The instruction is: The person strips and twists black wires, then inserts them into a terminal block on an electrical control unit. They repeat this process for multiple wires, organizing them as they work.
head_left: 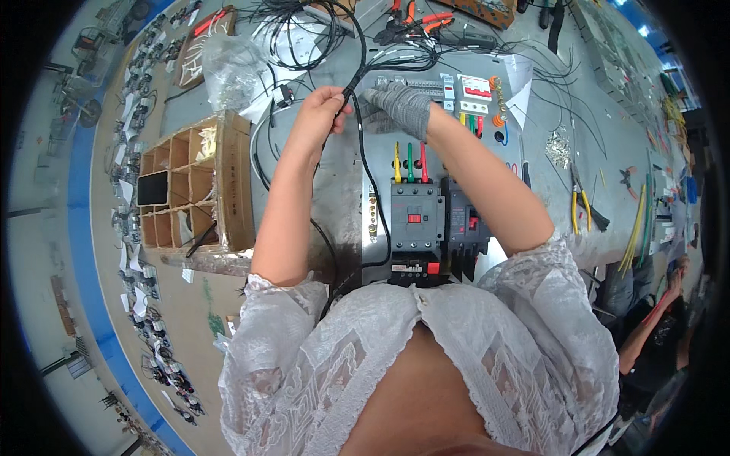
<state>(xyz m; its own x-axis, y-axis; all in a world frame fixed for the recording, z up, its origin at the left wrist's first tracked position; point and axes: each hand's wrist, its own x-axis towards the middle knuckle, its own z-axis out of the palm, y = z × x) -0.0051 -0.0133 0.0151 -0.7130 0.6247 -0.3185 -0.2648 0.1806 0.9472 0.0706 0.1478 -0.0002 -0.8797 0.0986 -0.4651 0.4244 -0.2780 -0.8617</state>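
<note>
My bare left hand (328, 112) is closed around a black wire bundle (359, 82), whose strands fan out above it. Close to the bundle's right side, my right hand (401, 108) wears a grey knit glove. Its fingers are bent together toward the bundle, but what they pinch is hidden. Below the hands sits a dark contactor (417, 216) with yellow, green and red sleeved leads (410, 162) at its top. A second dark breaker unit (468, 216) is partly under my right forearm. Beyond the glove is a terminal strip (424, 87), beside a white breaker with red switches (476, 90).
A divided cardboard box (236, 182) stands at left, with a black phone-like rectangle (153, 189) on it. Orange-handled pliers (437, 21) lie at the back. Yellow-handled pliers (582, 205) and small metal parts (559, 148) are at right. Another person's arm (646, 327) shows at lower right.
</note>
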